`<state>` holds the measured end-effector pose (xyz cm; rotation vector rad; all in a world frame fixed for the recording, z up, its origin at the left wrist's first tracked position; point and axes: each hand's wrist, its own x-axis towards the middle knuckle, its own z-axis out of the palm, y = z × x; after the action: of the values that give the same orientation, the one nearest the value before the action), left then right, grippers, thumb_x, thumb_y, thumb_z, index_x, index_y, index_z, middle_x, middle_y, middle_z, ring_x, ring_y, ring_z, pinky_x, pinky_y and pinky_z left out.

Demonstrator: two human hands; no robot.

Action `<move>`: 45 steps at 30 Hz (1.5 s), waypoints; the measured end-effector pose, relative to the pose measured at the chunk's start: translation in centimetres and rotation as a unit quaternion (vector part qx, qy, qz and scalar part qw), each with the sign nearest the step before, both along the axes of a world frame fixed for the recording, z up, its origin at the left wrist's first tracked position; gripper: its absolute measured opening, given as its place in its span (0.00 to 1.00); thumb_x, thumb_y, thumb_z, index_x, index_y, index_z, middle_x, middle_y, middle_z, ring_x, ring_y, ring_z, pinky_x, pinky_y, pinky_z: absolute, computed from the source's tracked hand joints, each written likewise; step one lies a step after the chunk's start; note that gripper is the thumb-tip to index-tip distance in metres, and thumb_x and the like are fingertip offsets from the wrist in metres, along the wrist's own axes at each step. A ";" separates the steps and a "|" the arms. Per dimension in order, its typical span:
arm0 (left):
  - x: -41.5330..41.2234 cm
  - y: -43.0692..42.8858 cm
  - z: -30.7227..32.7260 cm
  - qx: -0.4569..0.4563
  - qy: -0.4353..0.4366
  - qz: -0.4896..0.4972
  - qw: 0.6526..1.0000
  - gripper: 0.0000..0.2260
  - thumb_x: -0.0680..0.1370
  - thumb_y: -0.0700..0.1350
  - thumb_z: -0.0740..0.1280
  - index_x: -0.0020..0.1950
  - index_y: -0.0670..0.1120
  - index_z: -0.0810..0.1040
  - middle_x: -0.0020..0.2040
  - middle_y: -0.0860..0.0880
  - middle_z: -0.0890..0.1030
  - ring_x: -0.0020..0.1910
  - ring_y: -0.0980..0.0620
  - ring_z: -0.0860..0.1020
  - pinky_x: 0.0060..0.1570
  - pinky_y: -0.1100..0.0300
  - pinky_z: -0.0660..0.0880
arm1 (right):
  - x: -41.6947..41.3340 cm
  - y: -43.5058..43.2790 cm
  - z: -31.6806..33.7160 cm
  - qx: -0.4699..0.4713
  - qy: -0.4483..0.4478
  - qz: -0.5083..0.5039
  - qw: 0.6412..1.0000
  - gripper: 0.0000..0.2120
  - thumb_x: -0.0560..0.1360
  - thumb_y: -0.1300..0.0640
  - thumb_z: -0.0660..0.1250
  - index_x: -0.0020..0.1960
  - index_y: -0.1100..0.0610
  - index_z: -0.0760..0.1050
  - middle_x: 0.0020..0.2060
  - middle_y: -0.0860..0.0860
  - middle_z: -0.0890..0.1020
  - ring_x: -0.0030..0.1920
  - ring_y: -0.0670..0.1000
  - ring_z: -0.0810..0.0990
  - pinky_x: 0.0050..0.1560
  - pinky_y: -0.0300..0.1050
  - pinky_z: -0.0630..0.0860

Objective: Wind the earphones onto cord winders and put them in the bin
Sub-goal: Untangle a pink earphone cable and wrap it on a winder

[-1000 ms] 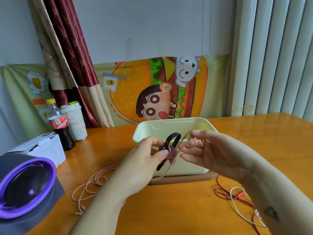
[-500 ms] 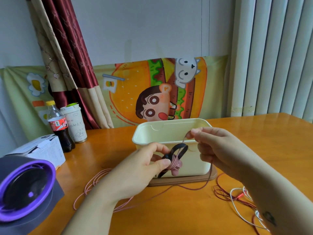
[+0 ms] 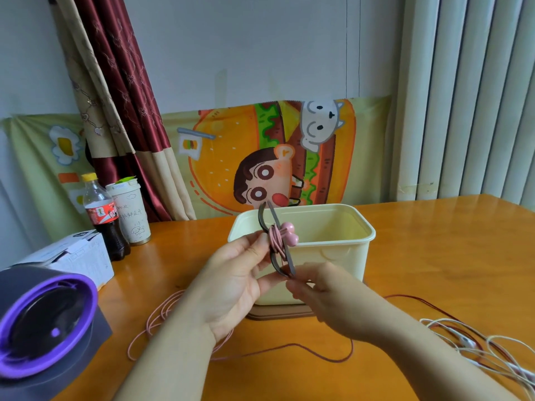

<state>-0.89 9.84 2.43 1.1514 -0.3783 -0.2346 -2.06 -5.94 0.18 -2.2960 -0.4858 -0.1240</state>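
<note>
Now the black cord winder (image 3: pixel 276 241) stands nearly upright in front of the bin, where half a second ago it lay tilted and lower. The left hand (image 3: pixel 234 282) pinches it at the middle, thumb and fingers closed just beside the band of pink turns. The right hand (image 3: pixel 327 293) has dropped from above the winder to its bottom end, fingertips narrowed there; I take it to be leading the pink cord round for another turn, though the cord inside that pinch is hidden from me. The two pink earbuds (image 3: pixel 289 233) poke out on the right of the wraps. So the winding is under way but far from done: a good deal of the pink cord (image 3: pixel 162 314) lies slack in loops on the table (image 3: pixel 434 256) at the near left, and a strand trails across towards the right.

As for containers, the cream bin (image 3: pixel 333 244) sits on a brown base at the middle of the table, just behind the hands. What I can see of its inside shows nothing, though the floor is partly hidden by the near wall and the hands. At the near right a second tangle, red and white earphones (image 3: pixel 474 345), waits unwound. Far left stand a cola bottle (image 3: pixel 101 215) and a paper cup (image 3: pixel 130 212); both capped, contents not something I can judge beyond dark drink low in the bottle.
</note>
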 end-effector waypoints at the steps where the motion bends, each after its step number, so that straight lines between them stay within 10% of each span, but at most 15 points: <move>1: 0.2 0.0 -0.2 -0.017 0.018 0.011 1.000 0.15 0.74 0.43 0.62 0.58 0.39 0.80 0.49 0.45 0.85 0.47 0.51 0.83 0.45 0.55 0.82 | -0.1 0.1 -0.1 -0.021 0.001 0.003 1.000 0.10 0.81 0.55 0.57 0.52 0.45 0.77 0.40 0.46 0.76 0.29 0.41 0.69 0.34 0.35 0.68; 8: 0.7 -0.1 -0.9 0.074 -0.023 0.136 0.988 0.12 0.83 0.41 0.58 0.52 0.46 0.82 0.45 0.49 0.86 0.45 0.55 0.83 0.45 0.58 0.80 | -0.9 -0.1 0.8 -0.157 0.002 0.018 0.987 0.18 0.82 0.59 0.52 0.66 0.45 0.73 0.56 0.47 0.76 0.55 0.48 0.74 0.55 0.39 0.71; 13: 0.6 -0.1 -1.0 0.156 -0.045 0.184 0.969 0.13 0.84 0.43 0.58 0.50 0.50 0.82 0.45 0.54 0.86 0.46 0.59 0.80 0.55 0.54 0.70 | -2.1 0.2 2.1 -0.153 -0.007 0.049 0.987 0.14 0.81 0.55 0.56 0.60 0.49 0.78 0.38 0.41 0.78 0.40 0.41 0.75 0.42 0.31 0.70; 20: 1.2 0.3 -1.4 0.109 -0.012 0.188 0.976 0.12 0.83 0.41 0.57 0.54 0.45 0.81 0.44 0.48 0.85 0.48 0.54 0.81 0.53 0.50 0.76 | -3.2 -0.6 3.7 -0.129 0.029 0.078 0.988 0.11 0.78 0.47 0.62 0.56 0.46 0.81 0.43 0.41 0.83 0.43 0.41 0.79 0.45 0.34 0.75; 29: 1.5 0.3 -1.1 0.134 -0.069 0.276 0.949 0.08 0.83 0.43 0.61 0.55 0.48 0.79 0.48 0.50 0.86 0.53 0.50 0.82 0.61 0.46 0.76 | 0.3 -4.7 1.2 -0.327 0.025 -0.158 0.931 0.17 0.81 0.54 0.58 0.68 0.56 0.69 0.62 0.53 0.75 0.61 0.53 0.74 0.60 0.48 0.74; 35: 0.6 -0.8 -0.9 0.155 -0.131 0.267 0.942 0.10 0.79 0.51 0.64 0.58 0.51 0.79 0.51 0.52 0.85 0.56 0.50 0.81 0.62 0.42 0.74 | -2.1 -1.1 3.8 -0.002 -0.151 -0.119 0.981 0.24 0.79 0.59 0.61 0.73 0.50 0.63 0.65 0.43 0.73 0.63 0.43 0.71 0.62 0.38 0.70; 41: -0.6 -2.0 -0.4 0.062 -0.134 0.187 0.971 0.11 0.82 0.41 0.59 0.53 0.47 0.81 0.49 0.49 0.86 0.51 0.53 0.84 0.53 0.56 0.79 | -1.2 1.0 1.8 0.266 0.052 0.023 0.962 0.27 0.76 0.61 0.66 0.71 0.45 0.63 0.56 0.45 0.81 0.55 0.45 0.80 0.58 0.44 0.77; 45: -0.7 -2.2 -0.4 0.002 -0.104 0.159 0.982 0.11 0.82 0.41 0.58 0.55 0.43 0.80 0.47 0.48 0.85 0.49 0.53 0.83 0.48 0.59 0.80 | -1.1 0.8 1.4 0.271 0.097 0.041 0.957 0.11 0.78 0.63 0.62 0.57 0.54 0.76 0.32 0.50 0.78 0.29 0.46 0.73 0.32 0.39 0.71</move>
<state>-1.60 7.67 2.08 1.2259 -0.3711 0.1654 -3.19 -5.14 1.55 -1.7270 -0.3862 0.0124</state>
